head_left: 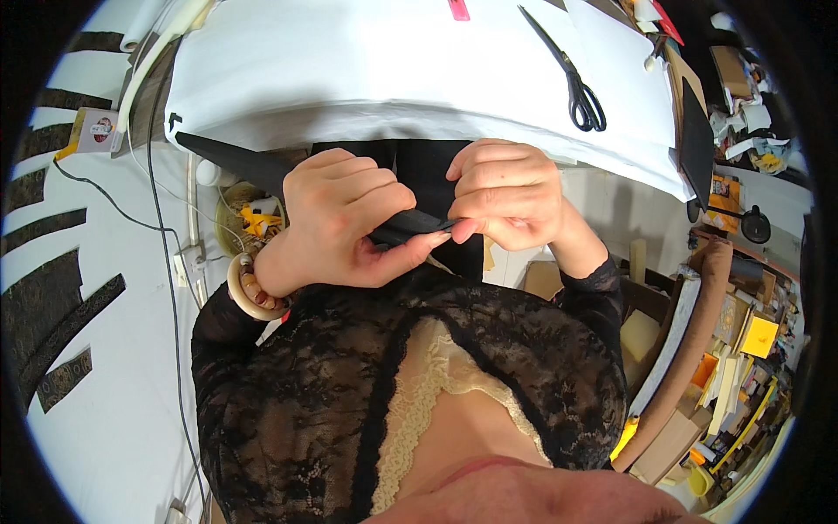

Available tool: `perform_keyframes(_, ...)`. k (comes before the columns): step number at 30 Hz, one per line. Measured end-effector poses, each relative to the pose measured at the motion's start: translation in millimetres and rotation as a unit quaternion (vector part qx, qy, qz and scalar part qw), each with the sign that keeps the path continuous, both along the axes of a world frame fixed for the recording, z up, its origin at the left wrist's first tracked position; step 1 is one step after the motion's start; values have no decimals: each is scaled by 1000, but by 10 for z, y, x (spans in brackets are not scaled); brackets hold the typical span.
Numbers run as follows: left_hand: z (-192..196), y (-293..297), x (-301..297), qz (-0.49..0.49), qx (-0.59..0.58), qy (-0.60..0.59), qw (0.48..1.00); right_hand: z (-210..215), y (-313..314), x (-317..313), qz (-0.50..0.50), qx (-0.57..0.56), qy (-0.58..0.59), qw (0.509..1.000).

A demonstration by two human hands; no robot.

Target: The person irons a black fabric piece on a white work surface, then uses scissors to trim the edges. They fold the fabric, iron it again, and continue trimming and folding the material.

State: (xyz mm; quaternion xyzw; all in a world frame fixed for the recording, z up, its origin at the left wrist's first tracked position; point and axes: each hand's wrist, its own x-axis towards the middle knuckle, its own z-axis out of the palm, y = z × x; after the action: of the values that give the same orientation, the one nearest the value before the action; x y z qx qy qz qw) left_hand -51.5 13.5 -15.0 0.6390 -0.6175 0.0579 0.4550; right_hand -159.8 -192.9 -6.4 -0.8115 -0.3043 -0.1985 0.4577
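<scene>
Both hands [419,214] pinching black fabric strip [410,225]

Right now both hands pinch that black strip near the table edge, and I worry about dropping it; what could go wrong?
The black strip hangs past the white table; if the left hand or right hand loosens, it may slide off. The scissors lie close enough to catch a pulled end.
</scene>
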Motion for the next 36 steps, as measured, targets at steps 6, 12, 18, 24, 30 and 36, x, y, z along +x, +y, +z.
perform_keyframes(6,-34,-7,-32,21,-10,-22,999,-2,-22,-23,0,-10,-2,1000)
perform_keyframes(12,-8,-43,-43,48,-31,-25,998,22,-57,-15,-37,-64,1,997)
perform_keyframes(18,29,-20,17,56,-24,-47,997,-123,-52,-153,-172,122,186,960)
perform_keyframes(24,36,-8,242,125,-53,-72,988,-354,-64,-65,-240,121,160,950)
perform_keyframes(30,2,-24,241,156,-102,-53,981,-533,-1271,-136,-577,-280,20,767)
perform_keyframes(36,-131,-31,192,249,-174,-68,950,-994,-1747,-293,-584,-314,128,737)
